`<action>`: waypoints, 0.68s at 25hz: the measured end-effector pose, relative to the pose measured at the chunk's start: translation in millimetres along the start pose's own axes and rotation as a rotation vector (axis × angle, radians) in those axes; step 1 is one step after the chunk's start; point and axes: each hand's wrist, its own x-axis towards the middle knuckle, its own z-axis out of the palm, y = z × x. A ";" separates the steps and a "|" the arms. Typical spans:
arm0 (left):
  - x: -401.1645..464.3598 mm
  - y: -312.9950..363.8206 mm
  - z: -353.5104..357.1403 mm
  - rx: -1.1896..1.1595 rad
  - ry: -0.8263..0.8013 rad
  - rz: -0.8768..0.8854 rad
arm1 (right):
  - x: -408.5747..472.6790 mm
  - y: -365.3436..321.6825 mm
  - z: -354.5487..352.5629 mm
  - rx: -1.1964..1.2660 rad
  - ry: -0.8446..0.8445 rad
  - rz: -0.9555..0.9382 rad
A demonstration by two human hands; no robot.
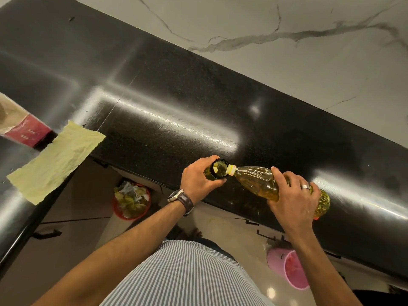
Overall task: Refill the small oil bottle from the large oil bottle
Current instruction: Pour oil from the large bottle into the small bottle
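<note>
Tilting over glossy black counter (154, 129), clear ribbed large oil bottle (260, 182), mouth at small oil bottle (217, 170).

Both bare forearms reach forward from the body over the near edge of the worktop (154, 120). The left hand (199, 180) is curled, fingers and thumb wrapped round the small oil bottle (217, 170), a watch on its wrist. The right hand (294, 195), a ring on one finger, clasps the large oil bottle (258, 181) from above, fingers spread over its tilted body.
</note>
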 end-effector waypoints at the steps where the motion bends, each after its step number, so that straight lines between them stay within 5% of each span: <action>1: 0.0 0.1 -0.1 -0.001 -0.002 0.001 | 0.3 0.4 0.1 -0.003 0.002 -0.002; 17: -1.1 0.7 0.6 -0.039 0.023 0.013 | 3.2 2.1 -4.1 -0.028 0.020 -0.028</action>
